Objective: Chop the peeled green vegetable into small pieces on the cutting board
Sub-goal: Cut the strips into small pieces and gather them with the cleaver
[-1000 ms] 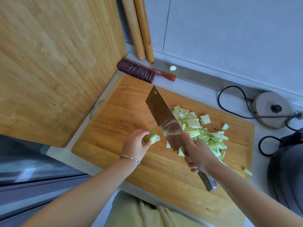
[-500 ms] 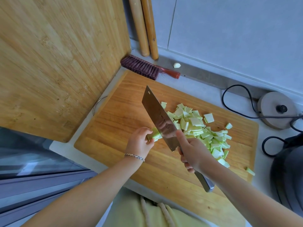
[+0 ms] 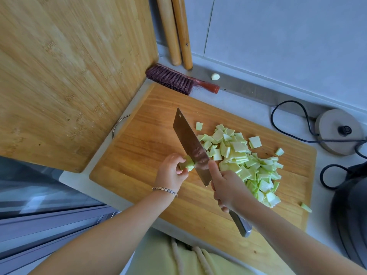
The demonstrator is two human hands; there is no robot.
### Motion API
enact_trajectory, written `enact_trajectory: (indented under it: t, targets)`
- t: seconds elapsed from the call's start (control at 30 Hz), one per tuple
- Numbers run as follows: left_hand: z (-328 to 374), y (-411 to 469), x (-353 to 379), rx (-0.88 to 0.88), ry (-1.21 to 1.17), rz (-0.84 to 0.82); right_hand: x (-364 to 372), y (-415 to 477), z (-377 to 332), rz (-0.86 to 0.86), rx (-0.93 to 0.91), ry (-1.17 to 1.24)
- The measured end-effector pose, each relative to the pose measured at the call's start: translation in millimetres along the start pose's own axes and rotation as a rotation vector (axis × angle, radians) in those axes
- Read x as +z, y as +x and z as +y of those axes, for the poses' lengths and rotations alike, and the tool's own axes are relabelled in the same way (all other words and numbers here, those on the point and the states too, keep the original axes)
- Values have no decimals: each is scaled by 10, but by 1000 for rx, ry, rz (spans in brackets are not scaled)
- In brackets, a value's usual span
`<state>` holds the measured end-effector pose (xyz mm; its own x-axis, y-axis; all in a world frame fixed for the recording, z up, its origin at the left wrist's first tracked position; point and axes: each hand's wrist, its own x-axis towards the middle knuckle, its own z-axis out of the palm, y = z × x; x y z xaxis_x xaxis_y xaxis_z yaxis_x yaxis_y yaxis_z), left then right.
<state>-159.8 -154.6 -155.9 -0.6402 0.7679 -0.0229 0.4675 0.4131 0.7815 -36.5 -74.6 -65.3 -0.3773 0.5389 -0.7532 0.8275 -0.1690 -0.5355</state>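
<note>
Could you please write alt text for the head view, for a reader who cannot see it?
A right hand holds a cleaver against a small green vegetable piece pinched by the left hand on a wooden cutting board. A pile of chopped pieces lies right of the blade.

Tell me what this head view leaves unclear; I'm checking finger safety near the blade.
- Cleaver cutting edge: faces away, so its contact with the cutting board is hidden.
- Vegetable stub: mostly covered by the left hand; remaining length unknown.
- Right hand hides the handle grip.
- Dark appliance: cut off by the right frame edge.
</note>
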Motion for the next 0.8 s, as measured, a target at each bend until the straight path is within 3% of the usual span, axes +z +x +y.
enact_trajectory:
  t: [0.3, 0.47, 0.8]
  targets:
    - [-7, -11, -4, -45, -51, 18, 414, 198, 231, 109, -53, 99]
    - [-31, -9, 20, -51, -101, 27, 152, 130, 174, 11, 48, 271]
    - [-67, -16, 55, -29, -117, 54, -147, -119, -85, 9, -14, 207]
